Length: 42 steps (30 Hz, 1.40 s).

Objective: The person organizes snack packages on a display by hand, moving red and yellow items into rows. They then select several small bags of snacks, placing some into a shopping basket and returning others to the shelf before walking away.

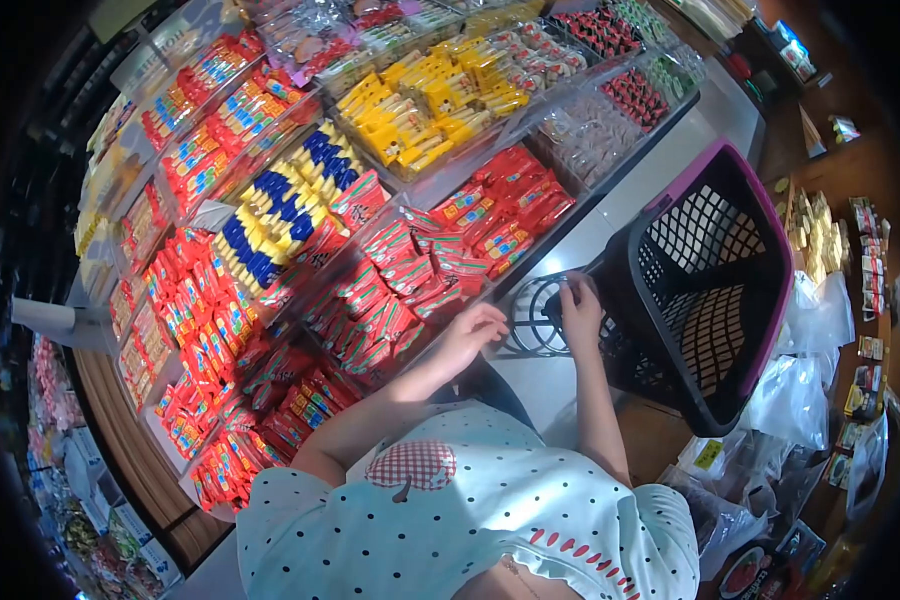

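My right hand (581,312) is beside the near side of a black shopping basket (625,300) with a purple rim. Its fingers are closed around something dark that I cannot make out. Just left of that hand, black curved bars (522,318) form a ring shape low over the floor. My left hand (478,334) hovers in front of the candy bins, its fingers loosely bent and apart, with nothing visible in them. Red packets with green stripes (395,290) lie in the bin nearest to it. The basket leans, its open side facing right, and I see only mesh walls inside.
Tiered clear bins hold yellow packets (410,115), blue-and-yellow packets (290,205) and red packets (515,200). Clear plastic bags (790,395) are piled right of the basket, beside a brown wooden shelf (885,340). Pale floor tiles (620,205) show between bins and basket.
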Available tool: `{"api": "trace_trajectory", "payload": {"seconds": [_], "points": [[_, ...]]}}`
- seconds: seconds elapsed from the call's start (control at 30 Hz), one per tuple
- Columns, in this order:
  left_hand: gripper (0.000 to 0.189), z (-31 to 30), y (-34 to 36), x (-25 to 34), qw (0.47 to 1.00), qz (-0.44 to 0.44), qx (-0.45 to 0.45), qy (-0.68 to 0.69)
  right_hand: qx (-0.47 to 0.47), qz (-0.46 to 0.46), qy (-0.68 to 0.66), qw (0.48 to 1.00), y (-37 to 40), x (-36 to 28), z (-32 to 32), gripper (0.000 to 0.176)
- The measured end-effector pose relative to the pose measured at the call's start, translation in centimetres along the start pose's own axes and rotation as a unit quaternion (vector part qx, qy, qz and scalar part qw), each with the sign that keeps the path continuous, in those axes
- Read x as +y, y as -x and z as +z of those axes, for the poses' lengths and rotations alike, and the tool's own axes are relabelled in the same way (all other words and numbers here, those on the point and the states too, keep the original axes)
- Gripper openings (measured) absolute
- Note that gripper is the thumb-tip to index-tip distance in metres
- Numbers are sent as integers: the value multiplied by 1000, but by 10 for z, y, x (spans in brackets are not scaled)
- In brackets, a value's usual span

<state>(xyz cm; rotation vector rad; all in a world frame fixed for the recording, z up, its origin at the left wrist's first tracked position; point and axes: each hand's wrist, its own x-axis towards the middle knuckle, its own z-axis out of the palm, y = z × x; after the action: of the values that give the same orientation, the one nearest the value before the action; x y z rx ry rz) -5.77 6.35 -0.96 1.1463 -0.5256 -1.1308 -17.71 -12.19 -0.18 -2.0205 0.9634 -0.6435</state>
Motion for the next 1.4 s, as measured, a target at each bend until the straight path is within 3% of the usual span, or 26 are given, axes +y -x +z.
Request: {"api": "trace_trajectory", "payload": {"seconds": [0.07, 0.13, 0.17, 0.2, 0.27, 0.4, 0.5, 0.6, 0.93, 1.13, 1.2, 1.23, 1.3, 1.33, 1.4], "points": [[16, 1, -21, 3, 1000, -3, 4, -30, -6, -10, -7, 1000, -4, 10, 4, 23], [17, 3, -42, 18, 965, 86, 40, -246, -55, 16, -2, 998, -8, 7, 6, 22], [21, 3, -49, 31, 913, 115, 45, -390, -52, 1, 6, 999, -10, 5, 6, 21], [25, 2, -58, 43, 798, 204, 61, -564, -52, 3, 5, 999, -12, 5, 7, 21], [27, -2, -83, 60, 722, 189, 63, -663, -60, -11, -31, 998, -19, 7, 10, 20], [32, -8, -132, 52, 687, 140, 58, -710, -56, -38, -29, 997, -34, 11, 19, 20], [36, -4, -167, 24, 628, 4, 21, -778, -65, -36, -38, 997, -44, 13, 28, 20], [41, 2, -182, 8, 583, -54, 17, -810, -74, -52, -33, 995, -50, 13, 30, 20], [61, 0, -194, 6, 600, -129, 16, -790, -74, -16, -14, 997, -60, 33, 26, 25], [52, -3, -195, 4, 581, -116, 10, -806, -68, -44, -24, 996, -70, 34, 29, 22], [48, -5, -196, 11, 640, -133, 6, -757, -75, -44, -33, 996, -74, 31, 31, 21], [48, -6, -195, 16, 640, -135, 7, -756, -47, -68, -41, 996, -76, 30, 33, 20], [47, -11, -194, 27, 735, -124, 100, -659, -21, -90, -48, 995, -80, 30, 38, 20], [47, -14, -193, 38, 736, -125, 101, -658, -4, -108, -34, 994, -83, 32, 42, 21], [52, -22, -189, 54, 801, -116, 160, -564, 10, -127, -20, 992, -91, 29, 49, 21]]}}
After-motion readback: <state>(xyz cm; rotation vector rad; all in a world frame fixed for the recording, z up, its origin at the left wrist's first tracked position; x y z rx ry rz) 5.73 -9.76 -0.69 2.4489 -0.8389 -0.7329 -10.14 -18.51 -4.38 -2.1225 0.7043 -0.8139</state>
